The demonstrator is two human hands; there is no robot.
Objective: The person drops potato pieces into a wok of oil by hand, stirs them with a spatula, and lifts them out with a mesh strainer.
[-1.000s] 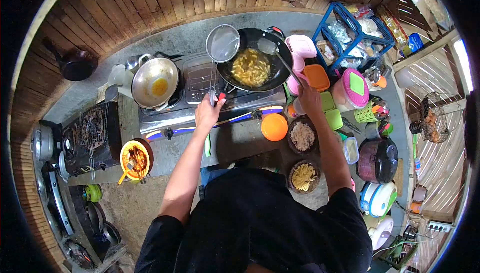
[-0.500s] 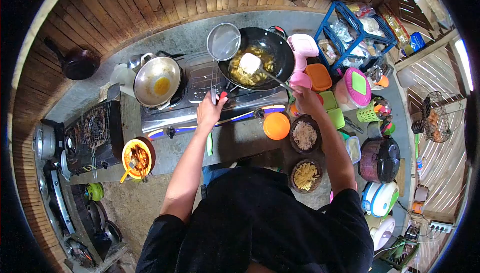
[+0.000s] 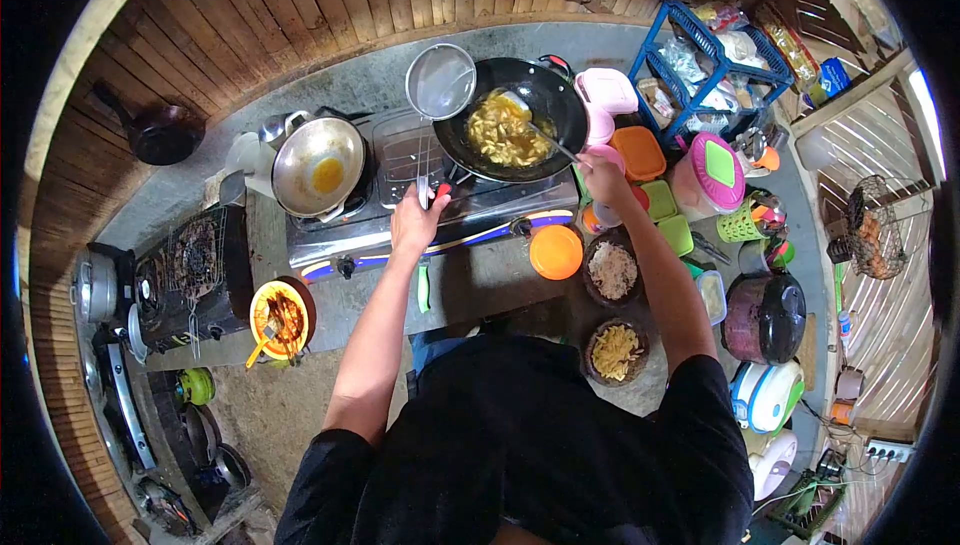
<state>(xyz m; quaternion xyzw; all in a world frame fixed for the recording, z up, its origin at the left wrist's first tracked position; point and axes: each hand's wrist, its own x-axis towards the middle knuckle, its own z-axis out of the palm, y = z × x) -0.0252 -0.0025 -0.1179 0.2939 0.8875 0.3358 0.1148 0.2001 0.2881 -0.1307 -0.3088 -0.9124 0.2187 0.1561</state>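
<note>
The right grip [image 3: 602, 177] is closed round the spatula [image 3: 555, 142], its blade partly in the food [image 3: 505, 140] at the far side of the wok [image 3: 562, 105]. The left grip [image 3: 416, 223] is closed on the handle of the strainer [image 3: 440, 81], whose mesh is at the wok's ten o'clock, by the rim; whether they touch I cannot tell.

The wok sits on the right half of the stove [image 3: 480, 210]. Taking directions from it, pink boxes [image 3: 607, 92] crowd its rim towards three o'clock, with an orange box [image 3: 638, 153] and the blue rack [image 3: 690, 25] beyond. The right forearm passes over the things at four to five o'clock, near an orange lid [image 3: 556, 252] and two dark bowls [image 3: 590, 280]. Between eight and nine, a pan [image 3: 350, 160] holds a little yellow liquid; a yellow bowl [image 3: 256, 317] of dark red food stands on the table [image 3: 345, 310] at eight.

The food is a heap of yellow-brown pieces, wet and glossy, in murky yellowish liquid.
</note>
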